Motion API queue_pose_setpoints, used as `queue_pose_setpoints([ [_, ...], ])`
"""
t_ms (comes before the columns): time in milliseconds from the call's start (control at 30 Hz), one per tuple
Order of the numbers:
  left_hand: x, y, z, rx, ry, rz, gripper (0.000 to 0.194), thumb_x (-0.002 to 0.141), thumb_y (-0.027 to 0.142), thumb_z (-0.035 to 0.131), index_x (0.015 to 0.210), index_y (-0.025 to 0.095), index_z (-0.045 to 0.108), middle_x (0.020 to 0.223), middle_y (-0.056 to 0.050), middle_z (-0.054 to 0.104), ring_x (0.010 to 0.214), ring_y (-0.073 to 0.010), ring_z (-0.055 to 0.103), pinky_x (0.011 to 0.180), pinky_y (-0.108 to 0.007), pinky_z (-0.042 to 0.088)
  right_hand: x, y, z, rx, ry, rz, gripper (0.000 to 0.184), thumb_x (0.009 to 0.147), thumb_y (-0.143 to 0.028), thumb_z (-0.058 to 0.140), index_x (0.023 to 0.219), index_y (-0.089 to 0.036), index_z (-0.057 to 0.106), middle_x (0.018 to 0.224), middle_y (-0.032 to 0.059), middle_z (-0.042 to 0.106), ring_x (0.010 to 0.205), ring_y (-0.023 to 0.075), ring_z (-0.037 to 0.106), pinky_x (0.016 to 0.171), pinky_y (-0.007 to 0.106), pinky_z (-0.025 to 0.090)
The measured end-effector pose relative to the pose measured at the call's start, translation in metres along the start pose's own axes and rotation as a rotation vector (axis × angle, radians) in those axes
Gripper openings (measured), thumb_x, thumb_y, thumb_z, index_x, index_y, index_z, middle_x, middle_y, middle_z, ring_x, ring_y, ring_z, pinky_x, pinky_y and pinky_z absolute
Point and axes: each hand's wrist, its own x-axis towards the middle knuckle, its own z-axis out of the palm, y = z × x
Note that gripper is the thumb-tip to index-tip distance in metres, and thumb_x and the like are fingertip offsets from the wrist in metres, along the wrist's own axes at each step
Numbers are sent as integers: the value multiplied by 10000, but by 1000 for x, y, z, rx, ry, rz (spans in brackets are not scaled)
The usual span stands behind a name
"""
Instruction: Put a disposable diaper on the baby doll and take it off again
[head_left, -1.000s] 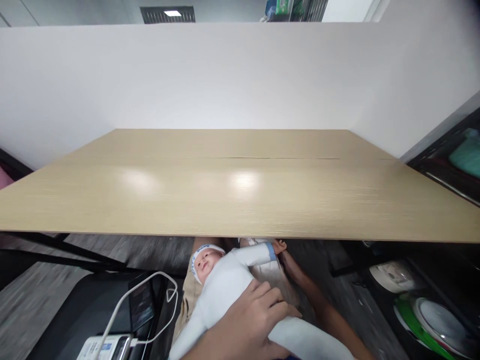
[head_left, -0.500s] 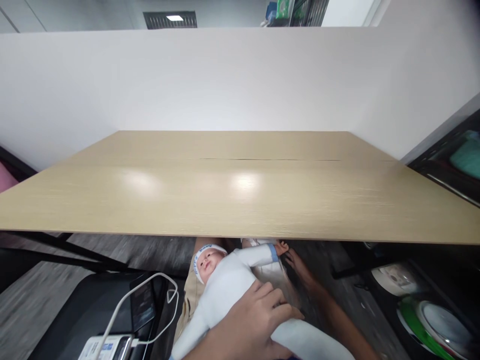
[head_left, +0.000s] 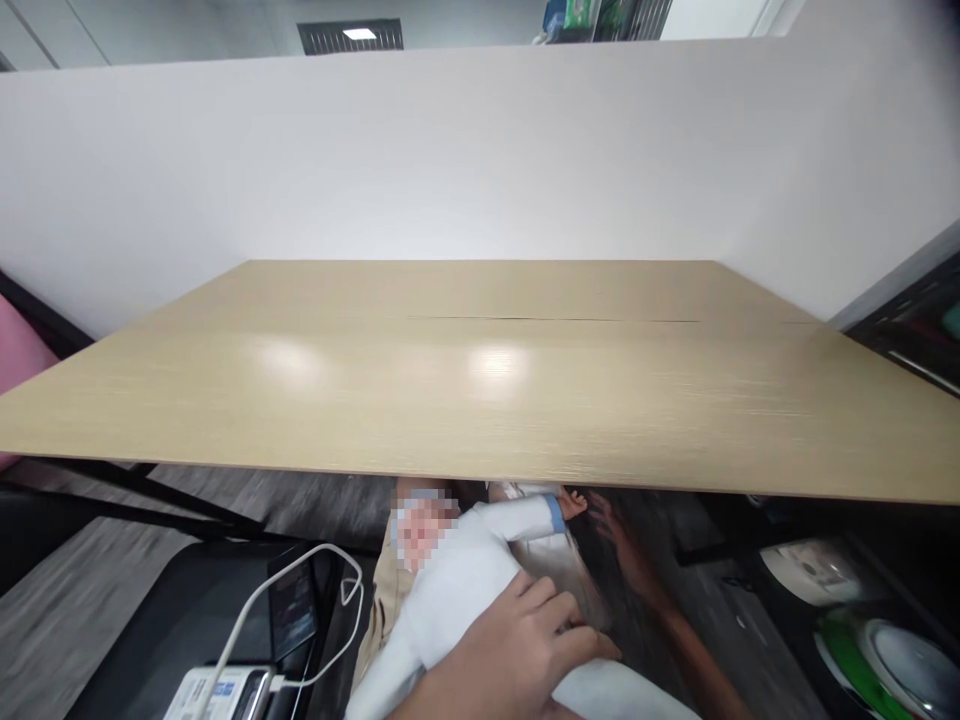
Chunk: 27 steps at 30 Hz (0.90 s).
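Observation:
A baby doll (head_left: 472,560) in a white long-sleeved suit with blue cuffs lies across my lap, its head to the left and partly under the table edge. My left hand (head_left: 532,640) is wrapped over the doll's lower body, fingers curled round it. Beyond the doll's outstretched arm, my right hand (head_left: 613,525) is low under the table edge, its fingers apart and nothing visible in them. Close to it, below that arm, is a whitish, partly see-through bundle (head_left: 544,555), mostly hidden by the doll and too blurred to name.
A wooden table (head_left: 480,400) spans the view before a white partition (head_left: 480,150). At lower left, a black seat (head_left: 165,620) bears a power bank (head_left: 217,695), white cable (head_left: 247,600) and phone (head_left: 292,610). Round green and white items (head_left: 862,650) stand lower right.
My right hand has drawn slightly away from the doll's hand, and its fingers have spread. My left hand keeps its hold on the doll. The view has shifted a little.

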Motion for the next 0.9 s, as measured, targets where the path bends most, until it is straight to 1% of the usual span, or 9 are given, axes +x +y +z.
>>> queue_pose_setpoints([
  [100,1,4,-4,-22,-8,-32,559,1025,613,702,1467,288,597,1167,-33,712,1052,-235,662,927,-346,444,-16,-4,-33,21,17,2,443,1103,-604,452,1232,-289,736,1259,112,780,1154,330,764,977,496,639],
  [233,0,10,-6,-52,3,-70,535,1037,605,677,1471,303,595,1172,-29,704,1069,-241,658,970,-373,470,-28,-57,-57,-98,-101,-235,312,1066,-440,595,1317,-273,676,1317,108,738,1258,327,700,1106,532,567],
  [367,-4,14,-7,-10,-29,-79,534,1007,587,727,1451,319,601,1190,-38,694,1111,-262,649,978,-382,479,-16,-114,-28,-273,-472,-560,414,1047,-294,621,1461,-292,629,1463,108,687,1371,321,637,1178,536,523],
  [433,-5,14,-8,18,-53,-65,543,1016,595,717,1462,316,585,1210,-47,688,1130,-266,644,1000,-389,475,-5,-132,-2,-396,-633,-606,505,1042,-268,625,1544,-260,572,1531,122,655,1387,330,623,1177,541,515],
  [500,-7,15,-9,60,-79,-64,547,1017,602,715,1456,305,579,1198,-49,684,1096,-265,645,962,-386,478,7,-144,24,-552,-721,-611,495,1024,-239,631,1514,-184,586,1502,158,669,1350,347,644,1155,535,522],
  [600,-10,19,-7,148,-106,-80,592,944,598,807,1402,288,597,1163,-46,683,1016,-265,645,858,-374,466,17,-160,55,-721,-818,-634,346,968,-176,637,1303,-97,675,1314,193,737,1178,352,724,1027,477,579],
  [700,-11,24,3,264,-85,-102,656,830,582,918,1321,266,619,1133,-55,689,980,-276,640,814,-373,461,17,-178,71,-734,-871,-696,288,948,-170,641,1229,-117,672,1218,162,749,1021,315,749,880,413,593],
  [800,-9,32,18,400,25,-120,426,926,531,842,1170,236,654,1021,-63,702,928,-272,638,820,-394,479,8,-200,74,-688,-865,-771,329,959,-181,627,1286,-144,627,1258,140,716,1034,306,726,878,410,579],
  [900,-10,42,24,445,128,-75,143,1056,352,692,1072,210,696,953,-80,731,879,-249,652,804,-392,508,-6,-221,64,-562,-829,-780,424,955,-164,595,1379,-176,580,1265,116,687,1081,301,702,934,428,572],
])
